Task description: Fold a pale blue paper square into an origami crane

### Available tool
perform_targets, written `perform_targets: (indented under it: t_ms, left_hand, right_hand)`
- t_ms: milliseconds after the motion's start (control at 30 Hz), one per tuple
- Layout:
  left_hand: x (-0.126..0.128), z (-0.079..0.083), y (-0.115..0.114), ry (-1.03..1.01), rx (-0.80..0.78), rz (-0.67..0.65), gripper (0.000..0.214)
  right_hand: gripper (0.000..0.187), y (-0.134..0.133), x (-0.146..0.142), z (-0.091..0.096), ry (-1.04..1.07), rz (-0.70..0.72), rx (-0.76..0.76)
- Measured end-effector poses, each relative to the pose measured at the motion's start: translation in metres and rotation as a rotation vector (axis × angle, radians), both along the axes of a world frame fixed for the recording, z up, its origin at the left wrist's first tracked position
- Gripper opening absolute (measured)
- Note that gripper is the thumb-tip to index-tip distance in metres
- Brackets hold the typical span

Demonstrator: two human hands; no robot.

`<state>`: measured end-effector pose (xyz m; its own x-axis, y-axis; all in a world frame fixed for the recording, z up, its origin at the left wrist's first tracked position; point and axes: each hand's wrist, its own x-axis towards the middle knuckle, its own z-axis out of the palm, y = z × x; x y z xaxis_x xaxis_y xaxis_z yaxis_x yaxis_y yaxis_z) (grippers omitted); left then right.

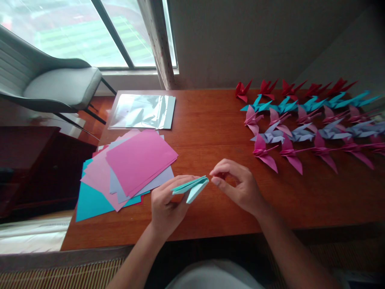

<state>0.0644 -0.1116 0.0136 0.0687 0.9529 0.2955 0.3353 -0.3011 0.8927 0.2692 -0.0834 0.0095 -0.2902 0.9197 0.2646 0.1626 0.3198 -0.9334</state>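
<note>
My left hand [167,204] pinches a partly folded teal paper piece [192,187] above the front of the wooden table [210,128]. The piece is narrow and points to the right. My right hand [237,186] hovers just to its right, fingers curled with thumb and forefinger close together, and nothing shows between them. A loose stack of pink, lilac and teal paper sheets [129,168] lies to the left of my hands.
Rows of finished paper cranes [303,120] in red, teal, pink and lilac fill the table's right side. A clear plastic sleeve [142,111] lies at the back left. A grey chair [54,86] stands by the window, beyond the table's left edge.
</note>
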Motion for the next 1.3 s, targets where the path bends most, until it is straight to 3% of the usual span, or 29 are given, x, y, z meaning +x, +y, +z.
perform_targets:
  t_ms: [133, 300, 433, 567, 767, 1033, 1200, 1300]
  left_hand:
    - [0.001, -0.001, -0.003, -0.002, 0.070, -0.028, 0.028]
    - [-0.002, -0.003, -0.003, -0.068, -0.010, -0.024, 0.024]
    - [-0.005, -0.003, -0.001, -0.218, -0.206, -0.012, 0.018]
    - [-0.010, -0.007, 0.001, -0.332, -0.461, -0.082, 0.012]
    - [-0.008, -0.009, 0.004, -0.555, -0.699, -0.056, 0.028]
    - [-0.002, 0.000, 0.009, -0.650, -0.731, -0.023, 0.028]
    - [-0.001, 0.000, 0.010, -0.671, -0.706, 0.000, 0.030]
    - [-0.001, -0.002, 0.009, -0.655, -0.701, -0.006, 0.033]
  right_hand:
    - [0.004, -0.001, 0.000, 0.001, 0.029, 0.046, -0.046]
    - [0.006, -0.006, -0.004, 0.002, 0.129, 0.062, -0.073]
    - [0.006, -0.012, -0.011, 0.002, 0.231, 0.049, -0.101]
    - [0.011, -0.017, -0.020, 0.002, 0.272, -0.008, -0.080]
    - [0.016, -0.021, -0.031, 0.008, 0.207, -0.063, -0.018]
    - [0.012, -0.020, -0.034, 0.011, 0.126, -0.164, -0.034]
    - [0.016, -0.015, -0.030, 0.008, 0.166, -0.001, -0.091]
    - [0.016, -0.013, -0.031, 0.006, 0.219, -0.007, -0.117]
